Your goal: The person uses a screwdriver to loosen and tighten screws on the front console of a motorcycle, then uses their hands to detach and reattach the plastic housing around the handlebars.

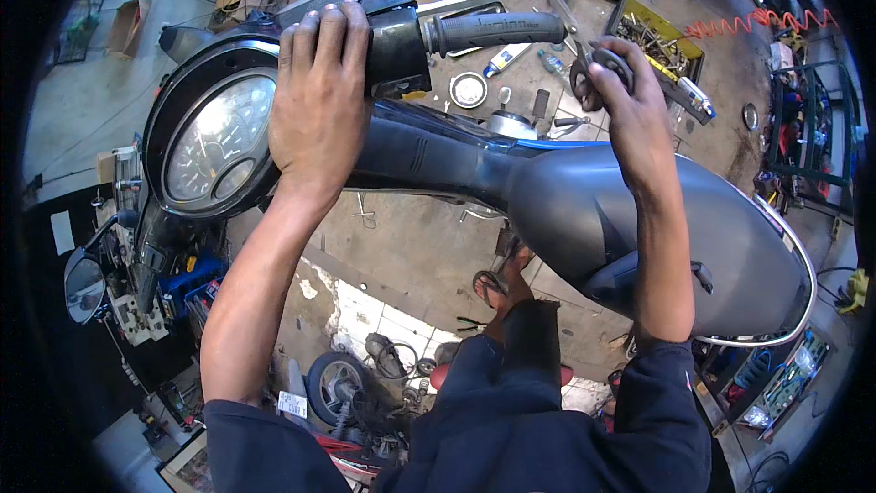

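Note:
My left hand lies on the black handlebar cover of a scooter, its fingers stretched over the top, right beside the round speedometer. My right hand is raised above the scooter's dark seat, with the fingers closed around a dark tool with rounded, loop-like parts. Its exact kind is partly hidden by the fingers. Between the hands, the black rubber grip sticks out to the right, with a silver brake lever beyond it. Neither hand touches the grip.
Beyond the scooter, a yellow tray holds many metal tools and parts. A round white-filled container and a tube lie on the floor. A red coiled hose runs at the right. A loose wheel lies near my legs.

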`<state>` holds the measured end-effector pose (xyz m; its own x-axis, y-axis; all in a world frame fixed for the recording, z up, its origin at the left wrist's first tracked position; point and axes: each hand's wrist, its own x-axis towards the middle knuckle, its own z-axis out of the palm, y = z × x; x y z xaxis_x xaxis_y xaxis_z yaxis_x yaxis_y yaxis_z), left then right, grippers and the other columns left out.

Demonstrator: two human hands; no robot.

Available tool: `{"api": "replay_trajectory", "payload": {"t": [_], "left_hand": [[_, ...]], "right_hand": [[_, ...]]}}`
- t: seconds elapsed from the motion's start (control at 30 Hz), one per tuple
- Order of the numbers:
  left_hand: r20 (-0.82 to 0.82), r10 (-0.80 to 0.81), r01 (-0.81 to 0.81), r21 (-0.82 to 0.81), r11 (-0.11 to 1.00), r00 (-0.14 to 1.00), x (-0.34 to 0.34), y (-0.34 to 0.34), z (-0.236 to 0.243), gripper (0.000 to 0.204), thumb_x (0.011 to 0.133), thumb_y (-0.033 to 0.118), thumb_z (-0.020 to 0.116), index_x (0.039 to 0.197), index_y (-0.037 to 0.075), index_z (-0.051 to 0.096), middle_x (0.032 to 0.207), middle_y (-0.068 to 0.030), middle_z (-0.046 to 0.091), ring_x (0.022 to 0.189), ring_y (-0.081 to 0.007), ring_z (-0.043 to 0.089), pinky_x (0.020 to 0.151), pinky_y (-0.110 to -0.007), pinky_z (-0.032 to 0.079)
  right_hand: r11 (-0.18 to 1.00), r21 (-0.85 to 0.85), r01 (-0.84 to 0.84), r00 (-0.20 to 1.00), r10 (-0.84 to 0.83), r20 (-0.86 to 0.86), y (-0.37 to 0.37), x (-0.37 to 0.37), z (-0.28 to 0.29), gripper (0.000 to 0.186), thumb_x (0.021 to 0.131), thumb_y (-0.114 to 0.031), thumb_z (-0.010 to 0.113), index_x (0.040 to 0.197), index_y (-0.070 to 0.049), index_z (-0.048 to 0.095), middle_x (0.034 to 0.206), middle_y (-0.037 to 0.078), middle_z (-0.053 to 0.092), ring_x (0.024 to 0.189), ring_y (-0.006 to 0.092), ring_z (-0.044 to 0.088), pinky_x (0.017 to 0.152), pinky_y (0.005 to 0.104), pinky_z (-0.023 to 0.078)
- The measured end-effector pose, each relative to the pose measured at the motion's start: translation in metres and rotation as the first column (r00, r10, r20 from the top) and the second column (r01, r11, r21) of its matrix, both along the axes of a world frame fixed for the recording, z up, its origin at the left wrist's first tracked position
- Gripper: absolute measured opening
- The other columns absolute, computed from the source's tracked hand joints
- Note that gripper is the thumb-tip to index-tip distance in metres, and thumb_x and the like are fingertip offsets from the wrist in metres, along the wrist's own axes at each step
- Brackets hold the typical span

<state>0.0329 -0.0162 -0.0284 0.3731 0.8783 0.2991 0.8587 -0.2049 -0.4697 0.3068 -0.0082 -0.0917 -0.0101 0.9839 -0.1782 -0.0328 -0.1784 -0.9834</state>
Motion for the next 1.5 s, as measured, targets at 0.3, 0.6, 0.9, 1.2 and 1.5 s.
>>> {"api": "replay_trajectory", "payload": {"t": [0.3, 0.6, 0.9, 1.2, 1.5], "left_hand": [[0.055, 0.024, -0.024, -0.001, 1.000, 0.998, -0.002, 0.002, -0.005, 0.066, 0.069, 0.003, 0.068, 0.131, 0.000, 0.049, 0.122, -0.0134, 0.053, 0.116, -0.0302, 0.051, 0.103, -0.040, 0.043], [0.095, 0.041, -0.042, 0.012, 0.999, 0.995, -0.003, 0.004, -0.006, 0.056, 0.080, 0.004, 0.058, 0.134, -0.003, 0.045, 0.123, -0.0173, 0.051, 0.115, -0.0330, 0.051, 0.104, -0.041, 0.042], [0.088, 0.067, -0.074, 0.079, 0.994, 0.994, -0.003, 0.004, -0.013, 0.054, 0.082, 0.006, 0.058, 0.133, -0.004, 0.044, 0.123, -0.0178, 0.050, 0.119, -0.0335, 0.051, 0.107, -0.044, 0.042], [0.100, 0.016, -0.034, 0.177, 0.984, 0.995, -0.008, 0.008, -0.019, 0.049, 0.079, 0.007, 0.059, 0.126, -0.004, 0.048, 0.119, -0.0177, 0.051, 0.113, -0.0330, 0.053, 0.103, -0.043, 0.044], [0.205, 0.059, -0.088, 0.136, 0.987, 0.977, 0.002, 0.005, -0.018, 0.067, 0.066, -0.005, 0.063, 0.131, 0.001, 0.048, 0.122, -0.0147, 0.052, 0.114, -0.0348, 0.052, 0.099, -0.042, 0.044]], "right_hand": [[0.960, 0.254, -0.118, 0.983, 0.077, 0.167, -0.016, -0.023, -0.020, 0.023, 0.087, -0.007, 0.074, 0.105, -0.001, 0.060, 0.090, 0.007, 0.068, 0.082, 0.0116, 0.064, 0.076, 0.0277, 0.052], [0.636, 0.656, -0.406, 0.817, -0.068, 0.572, 0.046, -0.017, 0.024, 0.016, 0.078, 0.001, 0.075, 0.092, -0.004, 0.069, 0.084, 0.010, 0.066, 0.074, 0.0211, 0.068, 0.066, 0.0317, 0.052], [0.413, 0.671, -0.616, 0.697, -0.111, 0.708, 0.071, -0.012, 0.054, 0.021, 0.076, 0.009, 0.072, 0.094, -0.001, 0.069, 0.093, 0.011, 0.066, 0.083, 0.0205, 0.068, 0.072, 0.0307, 0.056], [0.317, 0.667, -0.674, 0.645, -0.187, 0.741, 0.079, -0.034, 0.043, 0.021, 0.078, 0.007, 0.071, 0.096, -0.003, 0.070, 0.096, 0.010, 0.067, 0.086, 0.0209, 0.069, 0.074, 0.0297, 0.056], [0.316, 0.671, -0.671, 0.662, -0.152, 0.734, 0.090, -0.036, 0.021, 0.019, 0.082, 0.007, 0.071, 0.099, -0.001, 0.067, 0.108, 0.010, 0.071, 0.094, 0.0179, 0.071, 0.079, 0.0285, 0.059]]}}
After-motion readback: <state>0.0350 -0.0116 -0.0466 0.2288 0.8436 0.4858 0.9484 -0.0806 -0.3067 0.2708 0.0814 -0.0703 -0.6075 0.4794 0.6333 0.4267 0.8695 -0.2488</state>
